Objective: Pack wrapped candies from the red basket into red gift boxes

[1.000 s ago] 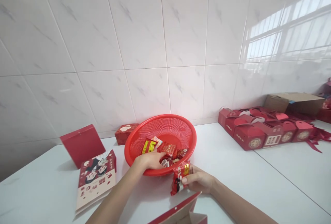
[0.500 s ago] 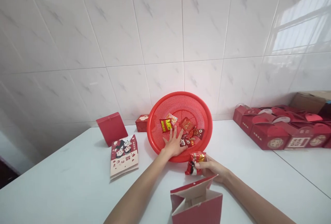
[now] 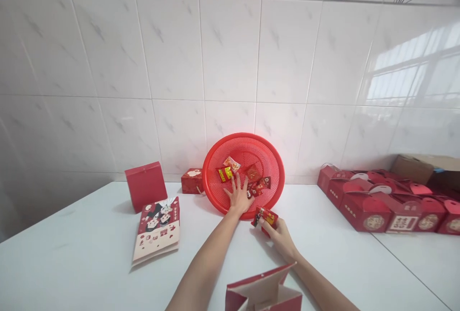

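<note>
A red plastic mesh basket (image 3: 215, 155) leans tilted against the wall, with several small wrapped packets inside, among them a yellow-and-red packet (image 3: 225, 174) and a red square packet (image 3: 253, 173). My left hand (image 3: 238, 200) reaches into it, fingers spread over the lower part beside the dark red packets. Just outside the basket's lower right rim, my right hand (image 3: 280, 236) pinches a shiny red-and-gold snack packet (image 3: 266, 217). Nearest me stands an open red paper bag (image 3: 264, 289), its mouth upward and its lower part cut off by the frame.
On the left stand a plain red bag (image 3: 145, 187) and a printed red-and-cream bag (image 3: 157, 229). A small red box (image 3: 191, 181) is behind the basket's left side. Several red gift boxes (image 3: 373, 210) and a brown cardboard box (image 3: 408, 162) fill the right back.
The view has tilted upward, showing more wall. My right hand has shifted the snack packet slightly left, against the basket's rim, and turned it. My left hand stays spread in the basket.
</note>
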Tool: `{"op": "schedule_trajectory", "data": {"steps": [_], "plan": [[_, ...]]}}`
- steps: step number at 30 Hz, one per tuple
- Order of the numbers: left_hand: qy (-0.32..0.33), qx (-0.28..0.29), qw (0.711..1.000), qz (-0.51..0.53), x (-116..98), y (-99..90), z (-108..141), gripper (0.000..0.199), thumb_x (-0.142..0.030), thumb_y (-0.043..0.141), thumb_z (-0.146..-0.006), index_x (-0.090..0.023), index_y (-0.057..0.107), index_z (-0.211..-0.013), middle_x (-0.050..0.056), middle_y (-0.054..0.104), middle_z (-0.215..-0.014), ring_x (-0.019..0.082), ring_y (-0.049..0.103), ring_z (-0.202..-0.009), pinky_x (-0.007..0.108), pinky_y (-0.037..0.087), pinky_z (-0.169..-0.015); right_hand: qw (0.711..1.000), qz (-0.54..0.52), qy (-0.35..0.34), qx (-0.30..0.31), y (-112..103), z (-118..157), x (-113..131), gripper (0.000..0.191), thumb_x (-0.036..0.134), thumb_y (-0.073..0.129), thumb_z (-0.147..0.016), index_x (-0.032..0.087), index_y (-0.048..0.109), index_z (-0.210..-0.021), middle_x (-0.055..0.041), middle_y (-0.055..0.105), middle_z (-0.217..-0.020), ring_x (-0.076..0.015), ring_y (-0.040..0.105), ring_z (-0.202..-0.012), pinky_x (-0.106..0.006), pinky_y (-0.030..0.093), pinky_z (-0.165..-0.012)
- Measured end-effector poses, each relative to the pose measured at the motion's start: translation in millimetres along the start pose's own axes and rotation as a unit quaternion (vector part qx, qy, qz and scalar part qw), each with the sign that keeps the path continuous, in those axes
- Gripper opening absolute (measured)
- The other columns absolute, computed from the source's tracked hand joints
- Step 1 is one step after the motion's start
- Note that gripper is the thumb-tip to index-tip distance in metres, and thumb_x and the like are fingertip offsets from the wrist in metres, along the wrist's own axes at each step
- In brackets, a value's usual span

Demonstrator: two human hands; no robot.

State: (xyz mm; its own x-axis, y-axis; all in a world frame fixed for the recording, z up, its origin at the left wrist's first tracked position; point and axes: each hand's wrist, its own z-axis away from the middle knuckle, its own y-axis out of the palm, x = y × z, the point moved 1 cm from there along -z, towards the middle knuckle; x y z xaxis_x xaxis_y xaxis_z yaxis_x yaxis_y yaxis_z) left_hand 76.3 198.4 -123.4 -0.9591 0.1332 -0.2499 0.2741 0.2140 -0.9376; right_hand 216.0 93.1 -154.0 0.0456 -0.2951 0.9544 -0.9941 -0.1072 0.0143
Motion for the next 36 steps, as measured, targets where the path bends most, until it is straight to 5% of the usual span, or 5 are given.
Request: {"op": "schedule_trajectory", "data": {"steps": [5, 13, 19, 25, 36], "plan": [[-0.015, -0.024, 1.0, -0.005, 0.5, 2.6, -14.9, 0.09, -0.046, 0.059, -0.087, -0.017, 0.017, -0.16, 0.02, -0.008, -0.166, 0.045, -0.006, -0.152, 0.077, 0.013, -0.111, 0.999, 0.012, -0.007, -0.048, 3.6, -24.7, -11.3, 0.048, 0.061, 0.073, -0.073, 0.018, 0.054, -0.063, 0.0027, 0.046, -0.057, -0.0115, 0.035, -0.055, -0.027, 0.029, -0.052], [0.002, -0.039, 0.999, 0.021, 1.2, -1.6, -9.7, 0.088, -0.036, 0.064, -0.078, -0.014, 0.031, -0.156, 0.02, 0.001, -0.167, 0.044, 0.001, -0.152, 0.063, 0.008, -0.12, 0.998, -0.015, 0.007, -0.062, 7.6, -36.0, -20.7, 0.047, 0.062, 0.072, -0.073, 0.018, 0.057, -0.068, 0.0025, 0.049, -0.059, -0.0121, 0.039, -0.058, -0.027, 0.033, -0.054], [0.045, -0.012, 0.995, 0.088, 14.8, -23.7, 9.5, 0.08, -0.024, 0.064, -0.075, -0.017, 0.039, -0.151, 0.016, 0.029, -0.162, 0.033, 0.024, -0.151, 0.049, 0.021, -0.122, 0.998, -0.044, 0.016, -0.045, 6.5, -34.7, -20.4, 0.047, 0.062, 0.073, -0.072, 0.018, 0.057, -0.068, 0.0035, 0.048, -0.057, -0.0109, 0.038, -0.056, -0.027, 0.035, -0.052], [0.137, -0.004, 0.98, 0.145, 27.2, -31.7, 35.6, 0.046, -0.013, 0.055, -0.08, -0.017, 0.064, -0.125, 0.011, 0.064, -0.127, 0.026, 0.058, -0.121, 0.036, 0.043, -0.108, 0.995, -0.087, 0.034, -0.043, 7.3, -32.2, -13.7, 0.046, 0.056, 0.08, -0.067, 0.019, 0.052, -0.063, 0.0044, 0.044, -0.054, -0.0097, 0.034, -0.054, -0.025, 0.034, -0.047], [0.125, -0.023, 0.984, 0.122, 22.8, -15.2, 54.7, 0.025, -0.017, 0.053, -0.087, -0.019, 0.072, -0.102, 0.009, 0.072, -0.108, 0.027, 0.061, -0.105, 0.04, 0.045, -0.097, 0.986, -0.142, 0.083, -0.03, 7.3, -25.5, -8.3, 0.042, 0.055, 0.074, -0.073, 0.018, 0.056, -0.07, 0.0029, 0.054, -0.049, -0.011, 0.047, -0.042, -0.025, 0.046, -0.04]]}}
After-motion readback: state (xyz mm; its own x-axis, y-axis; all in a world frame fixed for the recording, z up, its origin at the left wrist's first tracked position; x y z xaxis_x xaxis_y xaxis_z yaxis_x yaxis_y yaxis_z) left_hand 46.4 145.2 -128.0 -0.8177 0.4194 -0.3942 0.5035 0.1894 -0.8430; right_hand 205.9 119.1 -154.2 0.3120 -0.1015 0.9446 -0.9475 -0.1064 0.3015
